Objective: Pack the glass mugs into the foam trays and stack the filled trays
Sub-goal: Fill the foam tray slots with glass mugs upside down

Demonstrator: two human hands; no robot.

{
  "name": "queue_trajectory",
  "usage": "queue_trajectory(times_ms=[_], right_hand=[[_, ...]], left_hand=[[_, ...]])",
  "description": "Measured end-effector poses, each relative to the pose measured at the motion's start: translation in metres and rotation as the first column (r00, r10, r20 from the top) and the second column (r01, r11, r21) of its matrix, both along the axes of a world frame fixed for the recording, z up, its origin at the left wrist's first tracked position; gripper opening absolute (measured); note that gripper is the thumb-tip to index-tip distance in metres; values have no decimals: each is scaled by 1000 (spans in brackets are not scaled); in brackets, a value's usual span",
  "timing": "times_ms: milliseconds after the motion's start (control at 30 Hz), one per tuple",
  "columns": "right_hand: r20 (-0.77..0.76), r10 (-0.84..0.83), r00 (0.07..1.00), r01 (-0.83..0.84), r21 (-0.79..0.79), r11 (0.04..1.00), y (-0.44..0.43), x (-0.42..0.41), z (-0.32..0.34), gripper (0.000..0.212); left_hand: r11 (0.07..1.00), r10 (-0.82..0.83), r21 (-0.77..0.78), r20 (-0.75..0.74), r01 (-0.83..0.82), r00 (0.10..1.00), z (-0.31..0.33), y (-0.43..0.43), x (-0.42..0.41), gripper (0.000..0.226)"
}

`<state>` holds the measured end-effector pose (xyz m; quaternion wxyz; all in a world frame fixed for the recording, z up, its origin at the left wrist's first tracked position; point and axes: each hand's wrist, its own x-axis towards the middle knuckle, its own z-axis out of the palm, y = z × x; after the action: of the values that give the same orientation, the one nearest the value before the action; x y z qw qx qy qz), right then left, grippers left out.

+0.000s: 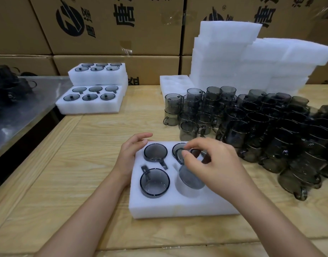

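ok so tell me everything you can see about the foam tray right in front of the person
The foam tray is a thick white rectangular block lying flat on the wooden table, with round pockets and handle slots in its top. At least three pockets hold smoky grey mugs; the right hand tilts another mug into a fourth. The left hand rests at its far left edge. Its right side is hidden.

Pretty clearly a warehouse packing station I'm at. There's a wall of brown cardboard cartons (107, 25) with printed logos right behind my wooden table (67, 164). Tall piles of white foam trays (224, 52) sit on it, with a whole crowd of identical smoky glass mugs (261, 127) in front of them. Filled trays (89, 108) are stacked back left, and a steel-topped bench (30, 101) stands alongside.
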<state>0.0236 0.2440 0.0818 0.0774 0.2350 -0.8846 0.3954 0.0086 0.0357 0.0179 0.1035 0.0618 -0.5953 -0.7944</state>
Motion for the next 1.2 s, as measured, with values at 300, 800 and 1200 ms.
queue_trajectory(times_ms=[300,800,1200], right_hand=[[-375,-57,925,180,299,937,-20,16,-19,21],[-38,189,981,-148,479,865,-4,4,-31,68],[90,292,952,-285,612,738,-8,-2,-34,60]], left_hand=[[999,10,-50,-14,-11,1000,-1,0,-1,25],[995,27,-92,2,-26,1000,0,1,0,23],[996,18,-88,33,-15,999,2,0,1,34]])
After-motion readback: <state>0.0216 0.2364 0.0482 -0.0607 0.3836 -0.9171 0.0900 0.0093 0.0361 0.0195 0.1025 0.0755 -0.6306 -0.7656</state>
